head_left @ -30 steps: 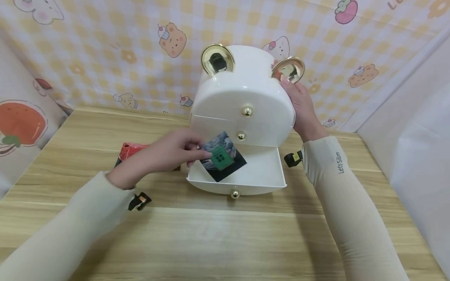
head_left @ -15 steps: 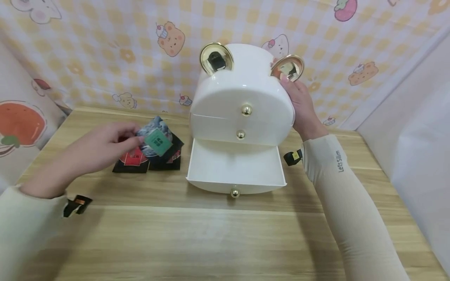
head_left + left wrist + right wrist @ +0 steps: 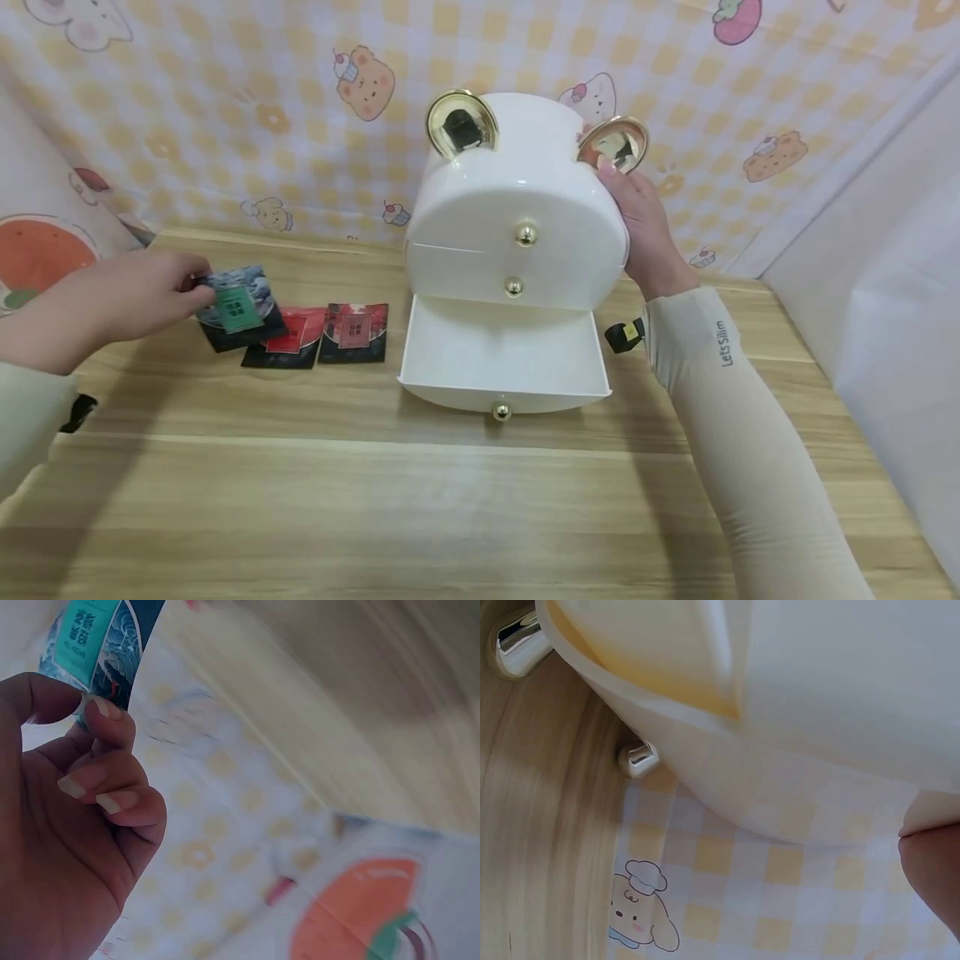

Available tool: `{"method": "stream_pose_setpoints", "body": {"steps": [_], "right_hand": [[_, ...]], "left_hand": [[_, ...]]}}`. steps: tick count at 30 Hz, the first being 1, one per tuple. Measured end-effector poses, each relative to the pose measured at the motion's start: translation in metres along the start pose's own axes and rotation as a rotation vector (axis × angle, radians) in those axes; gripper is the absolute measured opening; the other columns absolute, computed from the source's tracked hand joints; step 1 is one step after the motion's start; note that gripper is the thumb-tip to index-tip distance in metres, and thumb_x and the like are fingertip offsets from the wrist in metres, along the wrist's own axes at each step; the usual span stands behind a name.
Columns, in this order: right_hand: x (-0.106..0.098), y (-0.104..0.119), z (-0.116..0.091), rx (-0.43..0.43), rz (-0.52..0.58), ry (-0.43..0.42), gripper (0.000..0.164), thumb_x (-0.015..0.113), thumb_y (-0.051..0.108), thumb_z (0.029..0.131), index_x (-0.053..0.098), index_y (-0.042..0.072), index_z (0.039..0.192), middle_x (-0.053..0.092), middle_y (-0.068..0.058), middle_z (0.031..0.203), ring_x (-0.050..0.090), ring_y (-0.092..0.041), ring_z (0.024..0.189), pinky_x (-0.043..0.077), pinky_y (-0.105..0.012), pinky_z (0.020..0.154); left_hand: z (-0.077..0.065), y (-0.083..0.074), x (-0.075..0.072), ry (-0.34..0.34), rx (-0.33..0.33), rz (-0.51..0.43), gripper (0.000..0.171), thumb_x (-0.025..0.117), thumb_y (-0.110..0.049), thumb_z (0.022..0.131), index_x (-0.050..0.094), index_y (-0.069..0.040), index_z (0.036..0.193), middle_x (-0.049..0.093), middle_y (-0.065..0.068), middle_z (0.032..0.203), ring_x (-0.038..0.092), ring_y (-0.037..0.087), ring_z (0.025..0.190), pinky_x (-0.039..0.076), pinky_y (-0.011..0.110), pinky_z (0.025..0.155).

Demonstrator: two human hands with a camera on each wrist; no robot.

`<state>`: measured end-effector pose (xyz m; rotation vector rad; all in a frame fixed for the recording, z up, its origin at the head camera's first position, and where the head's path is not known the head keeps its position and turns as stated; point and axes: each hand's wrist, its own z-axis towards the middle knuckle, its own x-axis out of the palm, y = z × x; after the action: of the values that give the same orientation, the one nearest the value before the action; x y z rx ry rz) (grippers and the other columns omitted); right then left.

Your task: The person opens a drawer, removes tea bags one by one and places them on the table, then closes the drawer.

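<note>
My left hand pinches a flat square sachet by its left edge. It has a blue wave print, a green label and a black lower part. In the left wrist view the thumb and fingertips meet at the edge of this sachet. It overlaps a red-and-black sachet in the head view. My right hand holds the right side of a white drawer box, thumb at the base of a gold ear; its other fingers are mostly hidden. The bottom drawer is pulled out.
Another red-and-black sachet lies flat on the wooden table, left of the drawer. Gold round knobs stick out from the drawer fronts, including the bottom knob. A checked cloth hangs behind the box.
Over the last second my left hand has moved left with the blue-and-green sachet, from above the pulled-out drawer to the table's left side, uncovering the red-and-black sachets. My right hand keeps its place.
</note>
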<state>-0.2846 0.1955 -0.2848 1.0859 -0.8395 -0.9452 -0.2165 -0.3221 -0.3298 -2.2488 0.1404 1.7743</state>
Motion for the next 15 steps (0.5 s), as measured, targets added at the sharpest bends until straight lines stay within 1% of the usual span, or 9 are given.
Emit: {"method": "stream_pose_setpoints", "body": {"steps": [2, 5, 8, 10, 12, 15], "right_hand": [[0.001, 0.0, 0.0, 0.001, 0.015, -0.002, 0.047, 0.047, 0.036, 0.099, 0.054, 0.008, 0.136, 0.067, -0.016, 0.102, 0.07, -0.024, 0.076, 0.053, -0.037, 0.065], [0.001, 0.0, 0.001, 0.003, 0.029, -0.016, 0.047, 0.049, 0.036, 0.099, 0.052, 0.011, 0.138, 0.067, -0.015, 0.103, 0.07, -0.023, 0.076, 0.053, -0.036, 0.065], [0.002, 0.0, 0.001, 0.01, 0.061, -0.027, 0.046, 0.051, 0.034, 0.098, 0.053, 0.011, 0.138, 0.067, -0.015, 0.103, 0.07, -0.022, 0.076, 0.053, -0.035, 0.066], [0.002, -0.001, 0.001, 0.014, 0.071, -0.04, 0.045, 0.052, 0.034, 0.097, 0.055, 0.009, 0.135, 0.068, -0.014, 0.101, 0.07, -0.021, 0.076, 0.053, -0.034, 0.066], [0.001, -0.001, 0.0, 0.015, 0.079, -0.04, 0.045, 0.053, 0.034, 0.097, 0.055, 0.01, 0.135, 0.068, -0.014, 0.101, 0.07, -0.021, 0.076, 0.053, -0.034, 0.066], [0.0, -0.002, 0.0, 0.007, 0.051, -0.029, 0.046, 0.05, 0.035, 0.098, 0.055, 0.009, 0.135, 0.068, -0.014, 0.101, 0.07, -0.022, 0.075, 0.053, -0.035, 0.065]], "left_hand": [[0.002, 0.011, 0.002, 0.025, -0.007, 0.015, 0.027, 0.044, -0.027, 0.097, 0.056, -0.005, 0.086, 0.046, 0.003, 0.068, 0.042, 0.017, 0.059, 0.031, 0.032, 0.054], [0.004, 0.023, 0.006, 0.058, -0.014, 0.04, 0.028, 0.048, -0.026, 0.095, 0.061, -0.001, 0.094, 0.052, 0.002, 0.072, 0.045, 0.019, 0.062, 0.034, 0.034, 0.055], [0.006, 0.03, 0.011, 0.092, -0.029, 0.069, 0.032, 0.052, -0.028, 0.094, 0.062, 0.002, 0.101, 0.056, 0.003, 0.078, 0.048, 0.02, 0.067, 0.038, 0.036, 0.059], [0.009, 0.033, 0.014, 0.117, -0.046, 0.091, 0.036, 0.053, -0.03, 0.093, 0.062, 0.003, 0.103, 0.057, 0.004, 0.081, 0.049, 0.021, 0.07, 0.04, 0.039, 0.062], [0.012, 0.036, 0.018, 0.137, -0.056, 0.106, 0.034, 0.054, -0.031, 0.093, 0.062, 0.001, 0.1, 0.057, 0.004, 0.08, 0.049, 0.022, 0.07, 0.04, 0.04, 0.062], [0.015, 0.041, 0.022, 0.158, -0.057, 0.133, 0.03, 0.054, -0.031, 0.092, 0.061, -0.001, 0.092, 0.055, 0.004, 0.078, 0.048, 0.022, 0.069, 0.039, 0.04, 0.062]]}}
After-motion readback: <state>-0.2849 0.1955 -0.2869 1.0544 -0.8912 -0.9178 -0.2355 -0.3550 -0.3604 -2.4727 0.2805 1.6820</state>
